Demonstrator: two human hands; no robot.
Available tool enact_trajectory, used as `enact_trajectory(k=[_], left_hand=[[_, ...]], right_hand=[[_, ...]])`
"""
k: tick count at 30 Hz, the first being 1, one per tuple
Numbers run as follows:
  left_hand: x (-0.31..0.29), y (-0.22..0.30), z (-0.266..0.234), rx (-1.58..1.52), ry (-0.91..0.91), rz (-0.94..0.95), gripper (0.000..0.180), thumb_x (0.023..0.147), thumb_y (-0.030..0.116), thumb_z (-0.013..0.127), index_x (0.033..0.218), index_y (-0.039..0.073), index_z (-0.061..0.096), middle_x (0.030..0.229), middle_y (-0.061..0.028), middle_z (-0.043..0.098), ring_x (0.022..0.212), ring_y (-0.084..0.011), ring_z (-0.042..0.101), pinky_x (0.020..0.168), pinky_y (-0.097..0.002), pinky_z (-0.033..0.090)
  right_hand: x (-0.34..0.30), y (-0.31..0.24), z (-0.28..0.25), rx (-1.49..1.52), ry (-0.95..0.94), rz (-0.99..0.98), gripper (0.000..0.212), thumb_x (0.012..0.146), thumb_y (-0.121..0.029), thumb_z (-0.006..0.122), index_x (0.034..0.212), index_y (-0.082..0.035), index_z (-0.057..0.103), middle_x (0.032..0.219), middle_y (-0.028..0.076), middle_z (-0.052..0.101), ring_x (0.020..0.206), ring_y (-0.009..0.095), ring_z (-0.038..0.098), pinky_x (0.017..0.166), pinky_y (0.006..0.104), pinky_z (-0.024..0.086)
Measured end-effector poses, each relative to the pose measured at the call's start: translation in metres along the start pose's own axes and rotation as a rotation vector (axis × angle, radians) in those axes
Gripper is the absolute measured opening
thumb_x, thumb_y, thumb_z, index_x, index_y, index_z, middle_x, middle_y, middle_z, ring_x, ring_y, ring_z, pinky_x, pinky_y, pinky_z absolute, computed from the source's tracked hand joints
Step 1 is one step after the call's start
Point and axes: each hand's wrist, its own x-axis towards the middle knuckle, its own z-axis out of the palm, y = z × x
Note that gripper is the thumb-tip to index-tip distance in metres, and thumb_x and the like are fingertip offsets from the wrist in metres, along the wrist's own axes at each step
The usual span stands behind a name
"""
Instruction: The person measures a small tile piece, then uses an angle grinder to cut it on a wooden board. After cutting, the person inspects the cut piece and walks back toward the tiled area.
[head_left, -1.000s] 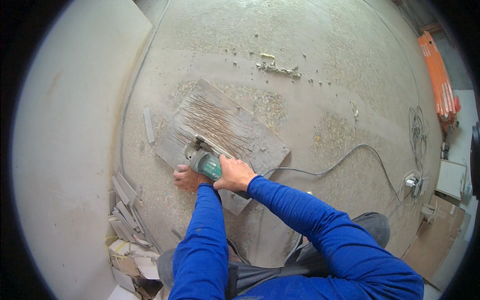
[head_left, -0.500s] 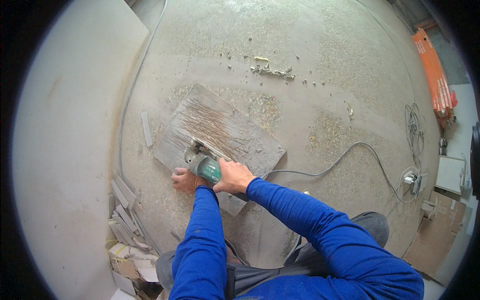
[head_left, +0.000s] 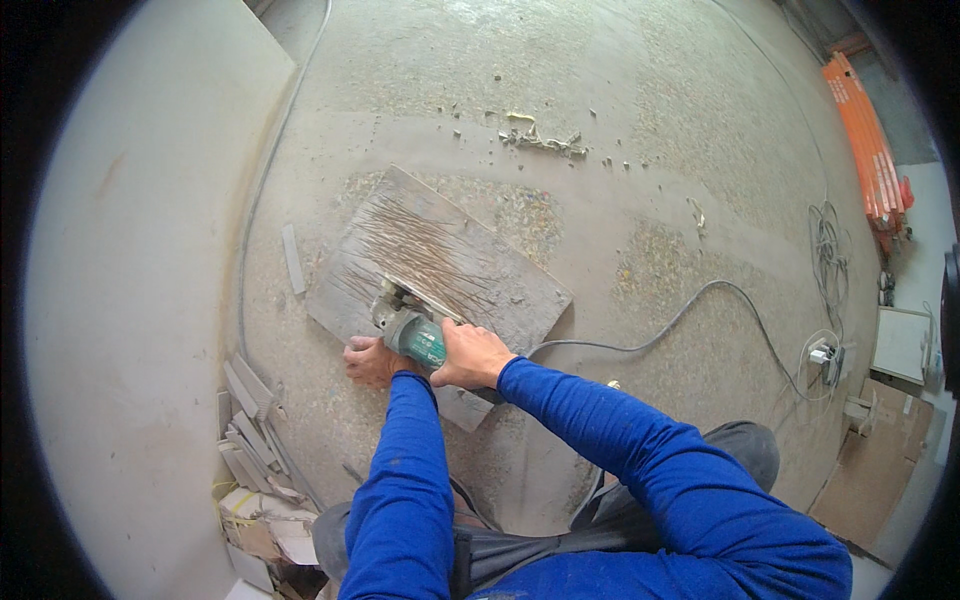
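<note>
A teal and grey handheld power cutter rests over the near part of a grey slab on the floor. Its long flat plate lies along the slab, and its blade does not show. My right hand is wrapped round the cutter's body. Close by the cutter's front end, my left hand lies at the slab's near left edge with curled fingers. What those fingers grip is hidden. Many thin brown scored lines cross the slab's surface.
A grey power cord curves right from the cutter to a white plug block. Tile strips lie along the white panel at left. Debris lies beyond the slab; flattened cardboard lies at right.
The cutter and my right hand have shifted very slightly to the right. My left hand stays in place.
</note>
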Motion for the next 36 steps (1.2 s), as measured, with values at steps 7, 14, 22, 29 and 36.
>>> enact_trajectory(k=[7,14,22,29,36], left_hand=[[-0.001,0.001,-0.001,0.0,-0.001,-0.015,0.041,0.105,0.041,0.045,0.119,0.007,0.061,0.114,-0.0165,0.059,0.107,-0.0355,0.06,0.089,-0.0501,0.05],[-0.003,0.004,-0.008,0.0,-0.034,-0.026,0.04,0.106,0.041,0.044,0.121,0.008,0.061,0.114,-0.015,0.059,0.11,-0.0344,0.06,0.09,-0.0492,0.051],[0.001,-0.001,0.005,0.007,0.037,-0.003,0.039,0.106,0.041,0.044,0.119,0.007,0.061,0.112,-0.017,0.058,0.106,-0.0351,0.06,0.088,-0.0501,0.051],[0.002,-0.006,0.011,-0.025,0.053,-0.001,0.038,0.105,0.04,0.047,0.118,0.008,0.061,0.109,-0.0179,0.06,0.102,-0.0359,0.061,0.085,-0.0506,0.051],[0.007,-0.01,0.022,-0.039,0.061,-0.01,0.04,0.105,0.043,0.045,0.118,0.008,0.059,0.115,-0.0197,0.058,0.103,-0.0378,0.06,0.087,-0.0511,0.05]], right_hand=[[-0.003,0.002,-0.001,0.003,-0.003,0.003,0.072,0.068,-0.042,0.083,0.113,0.005,0.052,0.108,0.031,0.069,0.106,0.045,0.068,0.093,0.0484,0.055],[-0.005,0.006,0.002,0.003,0.002,0.017,0.069,0.067,-0.04,0.082,0.112,0.005,0.053,0.108,0.031,0.069,0.105,0.045,0.068,0.092,0.0488,0.056],[-0.012,0.007,-0.001,0.013,0.0,0.02,0.069,0.067,-0.039,0.082,0.111,0.005,0.053,0.107,0.031,0.07,0.105,0.044,0.069,0.091,0.048,0.056],[-0.015,0.008,-0.002,0.009,0.001,0.018,0.069,0.067,-0.039,0.083,0.111,0.006,0.053,0.107,0.03,0.07,0.105,0.044,0.069,0.092,0.0477,0.056],[-0.019,0.015,-0.002,0.024,-0.004,-0.001,0.069,0.068,-0.038,0.081,0.112,0.006,0.051,0.105,0.032,0.069,0.103,0.047,0.068,0.091,0.0499,0.055]])
